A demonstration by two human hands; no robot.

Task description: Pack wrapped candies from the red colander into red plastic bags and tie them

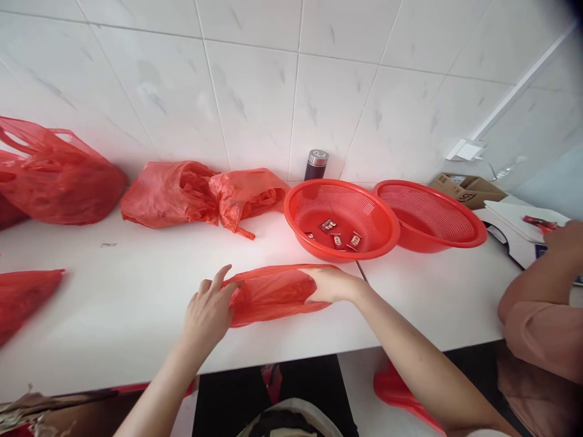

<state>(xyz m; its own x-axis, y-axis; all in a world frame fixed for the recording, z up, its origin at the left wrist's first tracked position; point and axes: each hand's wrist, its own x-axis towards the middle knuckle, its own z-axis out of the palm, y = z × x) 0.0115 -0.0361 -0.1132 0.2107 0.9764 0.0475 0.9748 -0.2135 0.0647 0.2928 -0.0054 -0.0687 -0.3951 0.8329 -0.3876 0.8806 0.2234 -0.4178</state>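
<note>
Bag point(276, 294) open, we should spread its rim evenly: our left hand point(210, 306), half-open, touches one end; our right hand point(331, 284) is inside, its hold unclear.

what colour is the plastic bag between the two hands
The plastic bag is translucent red, best seen in the head view, the only one.
</note>
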